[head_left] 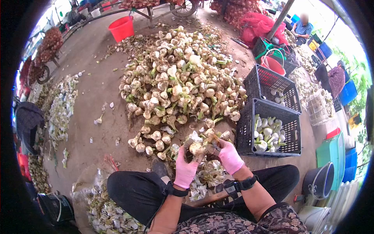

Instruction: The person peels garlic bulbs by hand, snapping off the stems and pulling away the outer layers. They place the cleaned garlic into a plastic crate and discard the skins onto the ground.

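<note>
Bare floor (93, 128) spreads out around the hands, with a red bucket (121, 29) far beyond them to the left and a seated person (303, 29) far off to the right. Both hands wear pink gloves with soiled, dark fingertips and are held close together above the lap. Between them is a garlic bulb (196, 148), nearer the left hand (185, 168), whose fingers are closed around its side. On the bulb's other side, the right hand (230, 158) has its fingers drawn in narrow, next to some brown fibres; whether it grips the stalk, the roots or something else, I cannot tell. Just beyond the hands, a few loose bulbs (156, 136) lie on the floor, and past these rises a large heap of untrimmed garlic (179, 78). Near the right hand, on its outer side, stands a black crate (243, 130) with cleaned white bulbs (269, 132) inside; a second crate (286, 84) sits directly behind it. Below the hands, between the legs, lie papery peelings (212, 173).
</note>
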A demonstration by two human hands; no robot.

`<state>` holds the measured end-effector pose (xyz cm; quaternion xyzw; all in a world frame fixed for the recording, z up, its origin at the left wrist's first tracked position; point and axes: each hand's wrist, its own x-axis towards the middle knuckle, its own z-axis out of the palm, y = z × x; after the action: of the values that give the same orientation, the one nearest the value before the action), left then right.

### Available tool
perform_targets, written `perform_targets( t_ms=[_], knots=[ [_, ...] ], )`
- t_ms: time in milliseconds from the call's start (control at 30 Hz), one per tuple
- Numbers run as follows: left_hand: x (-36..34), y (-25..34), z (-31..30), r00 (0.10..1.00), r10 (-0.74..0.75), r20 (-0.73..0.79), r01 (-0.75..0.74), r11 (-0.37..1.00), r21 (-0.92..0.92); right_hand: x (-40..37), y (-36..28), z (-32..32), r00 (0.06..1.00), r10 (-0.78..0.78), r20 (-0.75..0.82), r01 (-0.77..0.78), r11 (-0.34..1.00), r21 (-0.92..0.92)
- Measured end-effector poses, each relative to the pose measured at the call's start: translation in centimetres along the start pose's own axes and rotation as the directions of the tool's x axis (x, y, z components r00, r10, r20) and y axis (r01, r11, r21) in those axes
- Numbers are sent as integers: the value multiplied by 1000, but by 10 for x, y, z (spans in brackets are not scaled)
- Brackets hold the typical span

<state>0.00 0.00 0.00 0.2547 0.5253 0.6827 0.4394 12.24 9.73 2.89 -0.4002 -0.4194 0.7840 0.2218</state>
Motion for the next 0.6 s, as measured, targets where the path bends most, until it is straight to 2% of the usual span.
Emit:
perform_targets(
  t_ms=[67, 100, 167, 200, 233, 300, 367, 400, 467, 500, 567, 600],
  knots=[
    [-2, -1, 4, 994, -107, -19, 94, 933, -347, 0, 1, 1, 987, -150, -56, 130, 953, -273],
    [-4, -5, 7, 993, -118, -20, 103, 925, -365, -1, 3, -4, 988, -140, -64, 116, 950, -290],
    [1, 0, -3, 1000, -13, -2, 13, 996, -84, 6, 8, -2, 998, -62, -21, 55, 972, -230],
    [-3, 1, 0, 999, -41, 7, 41, 979, -198, 3, 7, -6, 998, -55, -19, 49, 971, -234],
    [-2, 6, -1, 999, -36, 4, 36, 980, -197, 1, -2, -4, 1000, -23, 5, 24, 966, -259],
    [-4, 11, -3, 997, 5, -76, -9, 999, -53, -3, -8, -5, 999, 20, 27, -12, 959, -284],
    [-2, -2, -10, 997, -36, -66, 31, 997, -65, -3, -12, -4, 980, -26, 195, 153, 724, -672],
    [-2, -5, -13, 998, -48, -37, 45, 996, -73, -7, -15, -2, 963, -99, 251, 228, 794, -563],
    [-4, 1, -13, 994, -112, -6, 112, 994, -18, -11, -25, 4, 948, -124, 292, 271, 796, -541],
    [-5, -1, -13, 993, -116, -10, 115, 993, -18, -12, -26, 5, 933, -150, 326, 309, 796, -520],
    [-4, -10, -12, 994, -106, 11, 106, 990, -97, -6, -24, 0, 942, -154, 297, 292, 811, -506],
    [-1, -11, -12, 988, -150, 34, 154, 947, -282, -2, -25, -2, 933, -233, 276, 361, 635, -683]
  ],
)
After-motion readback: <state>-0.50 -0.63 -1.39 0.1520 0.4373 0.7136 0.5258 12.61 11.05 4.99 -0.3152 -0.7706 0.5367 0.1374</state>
